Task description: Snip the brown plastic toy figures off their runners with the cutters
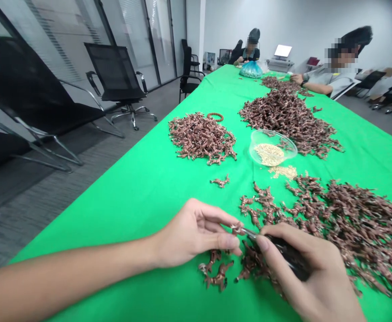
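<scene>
My left hand (196, 232) reaches in from the left, closed in a pinch on a small brown horse figurine (237, 228). In my right hand (317, 268) is a dark-handled hand tool (293, 258); its thin metal tip meets the figurine at my left fingertips. Whether the tool is pliers or something else is hidden by my fingers. Loose horse figurines (218, 277) lie on the green cloth just under my left hand. A broad spread of similar figurines (360, 223) lies beside and beyond my right hand. One single figurine (220, 180) rests apart, farther forward.
Two more figurine piles, a smaller one (201, 137) and a larger one (286, 118), lie ahead. A clear plastic bowl (254, 154) holds tiny golden pieces, some spilled beside it. A brown ring (215, 117) lies nearby. Two people sit farther along the green table; office chairs (118, 71) stand left.
</scene>
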Demonstrator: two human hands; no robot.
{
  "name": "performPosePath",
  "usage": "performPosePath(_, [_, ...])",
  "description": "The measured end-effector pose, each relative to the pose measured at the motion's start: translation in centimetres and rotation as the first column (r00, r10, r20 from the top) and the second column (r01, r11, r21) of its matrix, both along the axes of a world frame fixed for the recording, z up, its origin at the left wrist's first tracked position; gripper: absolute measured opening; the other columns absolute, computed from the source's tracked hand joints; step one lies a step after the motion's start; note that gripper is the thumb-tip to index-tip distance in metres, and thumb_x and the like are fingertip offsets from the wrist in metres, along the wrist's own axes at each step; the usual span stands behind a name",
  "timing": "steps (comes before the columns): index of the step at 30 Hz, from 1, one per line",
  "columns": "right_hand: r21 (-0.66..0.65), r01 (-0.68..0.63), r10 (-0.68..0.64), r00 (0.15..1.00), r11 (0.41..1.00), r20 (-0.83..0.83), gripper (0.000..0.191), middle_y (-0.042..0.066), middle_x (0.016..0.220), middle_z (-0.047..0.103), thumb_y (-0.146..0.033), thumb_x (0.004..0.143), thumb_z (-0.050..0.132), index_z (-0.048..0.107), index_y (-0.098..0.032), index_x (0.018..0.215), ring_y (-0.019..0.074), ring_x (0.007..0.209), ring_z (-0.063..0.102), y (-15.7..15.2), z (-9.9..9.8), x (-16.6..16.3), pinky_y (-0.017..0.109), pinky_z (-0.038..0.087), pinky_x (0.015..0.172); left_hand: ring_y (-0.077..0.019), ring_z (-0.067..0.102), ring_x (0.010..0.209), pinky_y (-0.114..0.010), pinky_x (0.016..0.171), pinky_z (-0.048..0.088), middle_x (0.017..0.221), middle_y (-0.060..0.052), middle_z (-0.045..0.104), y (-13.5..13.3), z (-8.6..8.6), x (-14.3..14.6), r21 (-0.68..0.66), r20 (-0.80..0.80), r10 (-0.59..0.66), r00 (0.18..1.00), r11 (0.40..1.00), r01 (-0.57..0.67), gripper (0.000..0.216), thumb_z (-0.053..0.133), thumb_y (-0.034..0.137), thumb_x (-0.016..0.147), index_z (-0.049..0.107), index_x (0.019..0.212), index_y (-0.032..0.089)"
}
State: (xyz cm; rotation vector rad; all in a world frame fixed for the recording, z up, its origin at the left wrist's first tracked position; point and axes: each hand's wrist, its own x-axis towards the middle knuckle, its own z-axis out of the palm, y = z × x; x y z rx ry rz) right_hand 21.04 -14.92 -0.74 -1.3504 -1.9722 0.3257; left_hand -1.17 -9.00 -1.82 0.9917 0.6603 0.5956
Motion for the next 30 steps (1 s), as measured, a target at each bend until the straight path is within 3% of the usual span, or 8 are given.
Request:
performPosePath(2, [0.268,0.01,-0.042,0.992,0.963,0.116,0.014,0.004,0.086,0.071,-0.023,0.085,0.069,0.067,-0.017,0.097,0.0149,0.069,0.066,0.1,-0.5,0.4,0.025,0.054,0.064,-0.0178,0.076,0.077,-0.021,0.07,0.06,0.093,-0.011,0.078,0.1,0.2,0.1,-0.054,0.038,0.01,0.999,0.999,-0.008,0.031,0.082,0.018,0.075,0.073,0.104,0.011])
performPosePath(4, [0.485,-0.039,-0.1,0.961,0.874,0.258,0.025,0.008,0.089,0.072,-0.02,0.079,0.076,0.068,-0.013,0.101,0.0189,0.075,0.067,0.2,-0.9,0.9,0.031,0.054,0.073,-0.0169,0.076,0.075,-0.019,0.065,0.059,0.099,-0.012,0.077,0.2,0.4,0.2,-0.104,0.052,0.014,0.999,0.995,-0.009,0.031,0.081,0.018,0.075,0.073,0.104,0.01])
performPosePath(7, [0.612,-0.169,-0.135,0.899,0.772,0.417,0.034,0.01,0.083,0.074,-0.021,0.072,0.084,0.069,-0.01,0.1,0.022,0.072,0.067,0.3,-1.0,1.1,0.036,0.052,0.073,-0.0143,0.074,0.066,-0.017,0.061,0.058,0.086,-0.013,0.077,0.1,0.5,0.2,-0.166,0.056,-0.023,0.998,0.986,0.032,0.027,0.081,0.019,0.077,0.072,0.099,0.008])
performPosePath(10, [0.637,-0.251,-0.108,0.877,0.729,0.468,0.031,0.01,0.078,0.075,-0.022,0.072,0.085,0.07,-0.007,0.095,0.0224,0.066,0.067,0.4,-0.4,0.9,0.037,0.051,0.066,-0.0132,0.072,0.061,-0.017,0.058,0.057,0.076,-0.013,0.077,-0.1,0.4,0.2,-0.21,0.064,-0.063,0.996,0.975,0.075,0.026,0.081,0.022,0.077,0.07,0.096,0.009])
performPosePath(17, [0.649,-0.327,-0.116,0.832,0.687,0.543,0.026,0.008,0.078,0.076,-0.022,0.076,0.083,0.071,-0.008,0.093,0.0208,0.062,0.068,0.2,0.5,0.9,0.036,0.049,0.062,-0.0171,0.074,0.066,-0.018,0.054,0.056,0.084,-0.009,0.074,-0.3,0.4,0.3,-0.289,0.102,-0.061,0.993,0.953,0.088,0.03,0.084,0.024,0.072,0.069,0.093,0.01])
performPosePath(26, [0.607,-0.387,-0.078,0.798,0.695,0.598,0.026,0.011,0.083,0.076,-0.02,0.078,0.081,0.071,-0.003,0.096,0.0215,0.067,0.067,0.0,0.8,1.1,0.039,0.046,0.065,-0.0149,0.074,0.067,-0.017,0.054,0.056,0.085,-0.006,0.073,-0.3,0.6,0.3,-0.332,0.132,-0.06,0.989,0.938,0.101,0.023,0.082,0.022,0.075,0.071,0.091,0.01])
performPosePath(30, [0.628,-0.353,-0.08,0.829,0.693,0.554,0.024,0.012,0.081,0.076,-0.021,0.078,0.081,0.071,-0.005,0.094,0.0228,0.065,0.067,0.0,0.6,1.0,0.039,0.046,0.062,-0.0152,0.073,0.066,-0.018,0.054,0.055,0.085,-0.006,0.072,-0.3,0.6,0.2,-0.332,0.13,-0.056,0.99,0.938,0.097,0.023,0.081,0.024,0.076,0.071,0.09,0.01])
